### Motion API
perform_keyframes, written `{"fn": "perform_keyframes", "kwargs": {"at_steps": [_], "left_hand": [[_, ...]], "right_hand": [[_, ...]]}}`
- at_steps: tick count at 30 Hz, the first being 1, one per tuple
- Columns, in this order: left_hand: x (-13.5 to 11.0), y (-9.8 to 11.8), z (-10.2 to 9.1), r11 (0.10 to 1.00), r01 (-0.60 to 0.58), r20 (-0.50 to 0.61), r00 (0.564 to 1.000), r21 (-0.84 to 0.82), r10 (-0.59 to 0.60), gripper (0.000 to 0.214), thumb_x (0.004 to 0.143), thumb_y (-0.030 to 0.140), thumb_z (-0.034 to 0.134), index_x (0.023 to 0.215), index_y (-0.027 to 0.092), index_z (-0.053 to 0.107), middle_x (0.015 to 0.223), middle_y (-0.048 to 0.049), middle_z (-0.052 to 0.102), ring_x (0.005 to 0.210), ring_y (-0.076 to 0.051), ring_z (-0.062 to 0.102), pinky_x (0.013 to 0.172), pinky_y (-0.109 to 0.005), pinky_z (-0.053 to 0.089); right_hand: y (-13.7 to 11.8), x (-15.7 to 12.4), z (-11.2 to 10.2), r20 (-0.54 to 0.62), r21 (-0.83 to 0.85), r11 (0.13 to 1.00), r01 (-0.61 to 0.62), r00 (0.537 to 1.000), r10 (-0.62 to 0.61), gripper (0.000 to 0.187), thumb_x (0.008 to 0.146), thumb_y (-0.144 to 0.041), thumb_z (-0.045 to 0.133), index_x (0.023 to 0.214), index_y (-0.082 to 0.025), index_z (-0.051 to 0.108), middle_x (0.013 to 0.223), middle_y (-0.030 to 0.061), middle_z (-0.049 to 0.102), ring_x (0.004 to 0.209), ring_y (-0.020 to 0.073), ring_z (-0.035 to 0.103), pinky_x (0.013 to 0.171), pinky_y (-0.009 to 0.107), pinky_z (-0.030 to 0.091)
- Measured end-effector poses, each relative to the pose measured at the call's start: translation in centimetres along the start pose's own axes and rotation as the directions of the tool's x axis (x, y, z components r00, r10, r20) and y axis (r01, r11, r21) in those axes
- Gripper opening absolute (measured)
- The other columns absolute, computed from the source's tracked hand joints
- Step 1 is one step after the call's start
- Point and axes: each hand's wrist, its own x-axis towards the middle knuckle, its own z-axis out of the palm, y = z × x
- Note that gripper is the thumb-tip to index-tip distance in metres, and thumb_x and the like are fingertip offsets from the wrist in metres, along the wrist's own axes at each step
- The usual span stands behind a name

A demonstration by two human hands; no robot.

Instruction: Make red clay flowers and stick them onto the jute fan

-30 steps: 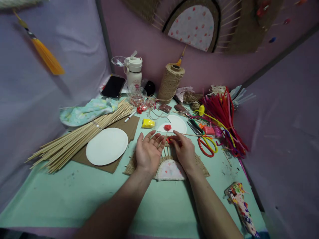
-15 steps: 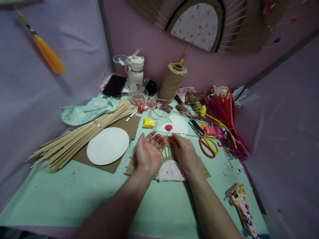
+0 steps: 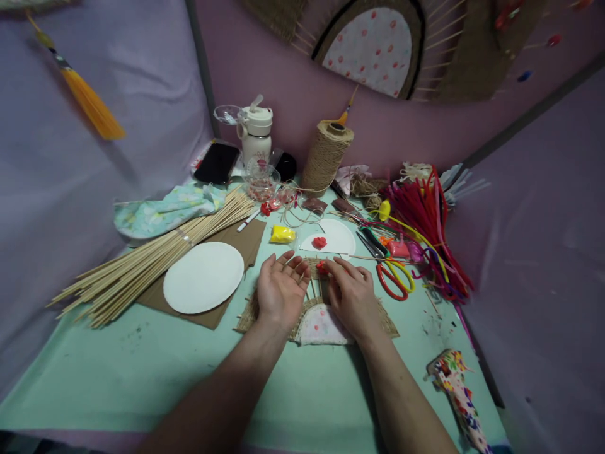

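Note:
My left hand (image 3: 282, 290) is palm up with its fingers loosely curled and apart, holding nothing, over the left part of a woven twine fan (image 3: 309, 314). My right hand (image 3: 354, 296) is palm down over the fan's right side. Its thumb and index finger pinch at a small red piece of clay (image 3: 322, 268) by the fan's upper band; the fingertips partly hide the contact. Thin sticks join that band to a half-round white fabric patch (image 3: 322, 326) with pink dots. Behind the hands, a red clay lump (image 3: 320, 243) lies on a white card (image 3: 338, 236).
Bamboo sticks (image 3: 161, 258) and a white oval card (image 3: 204, 277) lie on brown cardboard (image 3: 215, 315) at left. A yellow clay pack (image 3: 282, 234), scissors (image 3: 392, 280), a twine spool (image 3: 328, 157) and red pipe cleaners (image 3: 428, 227) stand or lie behind and right. A white bottle (image 3: 257, 135) is at the back.
My right hand has shifted slightly, its fingers spreading a little and showing more of the red clay piece. My left hand stays palm up in nearly the same place.

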Motion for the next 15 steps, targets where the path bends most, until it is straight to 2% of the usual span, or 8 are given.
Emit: {"fn": "perform_keyframes", "kwargs": {"at_steps": [10,15], "left_hand": [[0.03,0.11,0.06,1.000,0.010,-0.007,1.000,-0.007,-0.010,0.021,0.085,0.031,0.050,0.089,0.013,0.060,0.084,-0.0075,0.059,0.075,-0.015,0.060,0.068,-0.027,0.055],[0.03,0.13,0.08,1.000,0.010,-0.008,1.000,-0.006,-0.010,0.021,0.085,0.030,0.050,0.089,0.012,0.060,0.084,-0.0070,0.059,0.074,-0.015,0.060,0.067,-0.026,0.055]], "right_hand": [[-0.35,0.18,0.00,0.088,-0.031,0.999,-0.013,0.996,0.016,0.036,0.088,-0.013,0.049,0.122,-0.017,0.058,0.116,0.0112,0.070,0.124,0.0262,0.053,0.095,0.042,0.033],[-0.35,0.17,-0.28,0.006,-0.011,0.999,-0.037,0.999,0.037,0.037,0.089,-0.014,0.047,0.125,-0.017,0.055,0.123,0.0110,0.067,0.123,0.0240,0.054,0.096,0.041,0.032]]}}
